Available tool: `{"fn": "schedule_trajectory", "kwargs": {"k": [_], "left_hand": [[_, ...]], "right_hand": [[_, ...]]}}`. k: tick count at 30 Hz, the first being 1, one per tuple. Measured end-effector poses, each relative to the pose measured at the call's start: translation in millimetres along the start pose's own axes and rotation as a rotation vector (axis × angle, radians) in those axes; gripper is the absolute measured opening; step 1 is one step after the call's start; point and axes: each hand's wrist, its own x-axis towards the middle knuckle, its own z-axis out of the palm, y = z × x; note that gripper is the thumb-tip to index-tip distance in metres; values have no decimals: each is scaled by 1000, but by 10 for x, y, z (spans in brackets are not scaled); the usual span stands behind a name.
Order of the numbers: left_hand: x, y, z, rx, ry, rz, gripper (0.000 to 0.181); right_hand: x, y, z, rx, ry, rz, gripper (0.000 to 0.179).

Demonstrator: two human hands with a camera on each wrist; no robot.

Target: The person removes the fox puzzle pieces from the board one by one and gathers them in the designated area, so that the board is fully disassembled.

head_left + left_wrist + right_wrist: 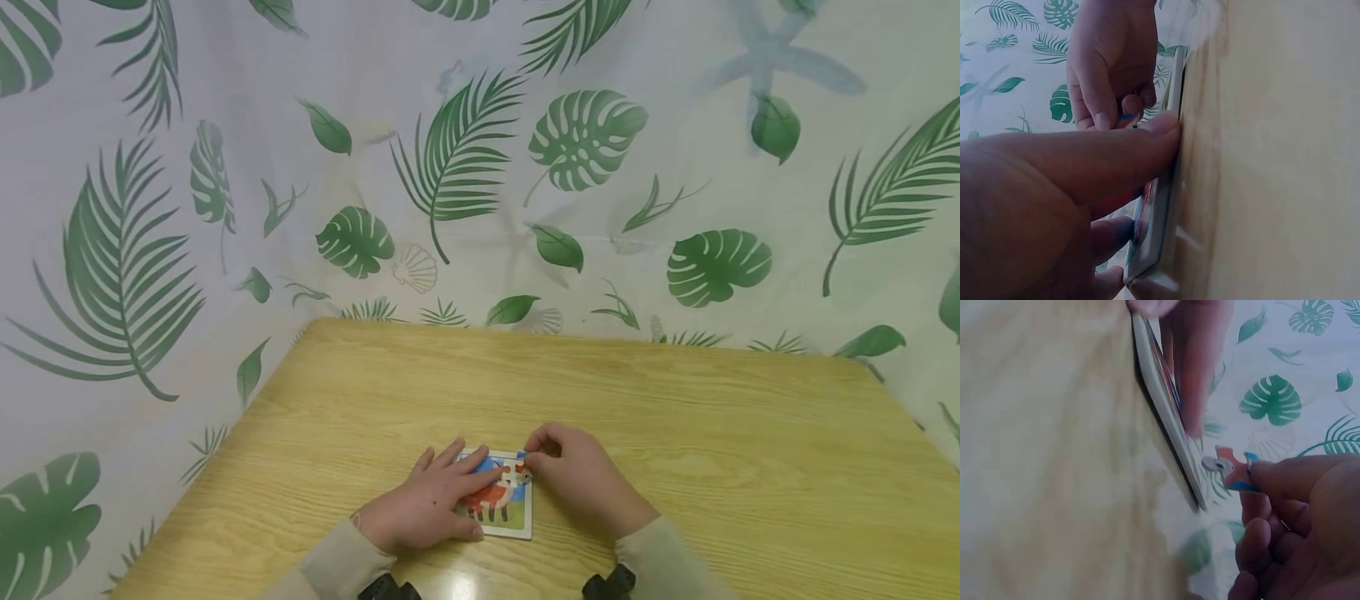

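Left hand (431,500): fingers spread wide over the puzzle board (512,523) from nine o'clock, I judge to steady it.
Right hand (581,477): pinches a puzzle piece (1230,471) at the board's one o'clock, I'd guess leaving its knob (1210,464) free.

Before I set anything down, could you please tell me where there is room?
The table is bare between the puzzle and the leafy backdrop, and right of the right hand, holding a piece. The puzzle is crowded: the left hand rests on it.

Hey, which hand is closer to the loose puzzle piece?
Right: the right hand pinches the puzzle piece. The left hand is spread on the puzzle board, left of the piece.
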Motion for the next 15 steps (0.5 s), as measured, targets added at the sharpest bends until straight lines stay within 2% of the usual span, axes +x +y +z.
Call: {"fn": "schedule_trajectory", "kwargs": {"k": [7,15], "left_hand": [[-2,36,-13,22,-9,-22,77],[-10,34,-14,31,-10,-18,79]], "right_hand": [[-37,169,-324,23,-35,-2,5],[-109,432,-693,-29,-31,-25,11]]}}
